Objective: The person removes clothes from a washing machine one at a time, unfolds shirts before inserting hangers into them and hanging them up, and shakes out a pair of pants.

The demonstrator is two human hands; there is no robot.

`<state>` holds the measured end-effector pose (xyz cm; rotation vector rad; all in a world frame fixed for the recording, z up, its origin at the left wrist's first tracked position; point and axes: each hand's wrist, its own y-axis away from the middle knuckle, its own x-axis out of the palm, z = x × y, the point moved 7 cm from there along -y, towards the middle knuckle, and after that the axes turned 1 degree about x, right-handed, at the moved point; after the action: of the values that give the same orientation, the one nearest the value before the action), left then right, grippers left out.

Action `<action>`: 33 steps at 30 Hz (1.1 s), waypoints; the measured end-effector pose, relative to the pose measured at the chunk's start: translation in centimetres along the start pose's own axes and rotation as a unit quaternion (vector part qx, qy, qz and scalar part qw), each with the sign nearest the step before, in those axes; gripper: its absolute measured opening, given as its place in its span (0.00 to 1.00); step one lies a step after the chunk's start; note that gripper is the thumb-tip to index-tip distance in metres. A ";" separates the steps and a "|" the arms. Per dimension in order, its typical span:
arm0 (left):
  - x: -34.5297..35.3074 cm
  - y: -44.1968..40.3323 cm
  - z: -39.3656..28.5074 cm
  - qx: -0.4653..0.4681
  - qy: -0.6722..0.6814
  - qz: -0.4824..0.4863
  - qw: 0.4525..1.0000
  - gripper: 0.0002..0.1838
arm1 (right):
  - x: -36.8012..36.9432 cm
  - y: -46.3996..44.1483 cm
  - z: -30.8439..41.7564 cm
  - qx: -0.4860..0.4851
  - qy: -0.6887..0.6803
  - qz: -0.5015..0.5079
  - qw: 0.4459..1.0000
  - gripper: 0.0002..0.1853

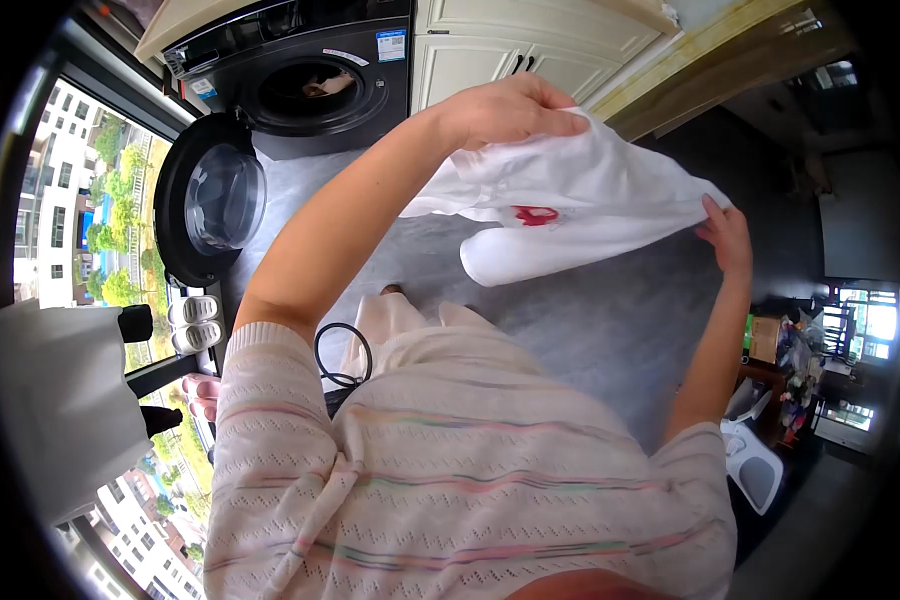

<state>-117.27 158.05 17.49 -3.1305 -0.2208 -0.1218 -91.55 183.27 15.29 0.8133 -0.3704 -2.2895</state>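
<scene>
A white garment point(620, 175) with a red print is stretched in the air between my two hands. My left hand point(515, 108) grips its upper left edge, thumb pressed down over the cloth. At the far right corner, my right hand point(728, 238) pinches the fabric between thumb and fingers. One rolled or folded part of the garment hangs below the red print. Past my left forearm is a black front-loading washing machine point(390, 95), with some cloth point(328, 86) visible inside its drum. Its round door point(210, 197) is swung wide to the left.
Cream cabinets point(470, 70) stand beside the machine. A window with white shoes point(195, 324) and pink shoes point(201, 396) by it runs along the left, near a hanging grey-white cloth point(55, 390). A white plastic seat point(753, 465) and piled belongings point(800, 375) are at right.
</scene>
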 end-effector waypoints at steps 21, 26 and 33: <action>-2.0 3.4 5.3 0.006 0.094 -0.172 0.981 0.10 | 17.9 3.0 13.2 -0.283 -0.031 0.297 0.912 0.15; -1.2 1.6 3.0 0.010 -0.011 -0.169 0.985 0.12 | 17.6 4.8 14.1 -0.497 0.116 0.104 0.854 0.24; -2.2 0.6 -0.1 0.028 -0.240 -0.084 0.967 0.12 | 18.5 3.5 13.0 -0.401 -0.043 0.167 0.900 0.08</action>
<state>-119.32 157.14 17.46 -3.0213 -0.4779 0.6349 -108.92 168.74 18.48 0.1997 0.3697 -1.8892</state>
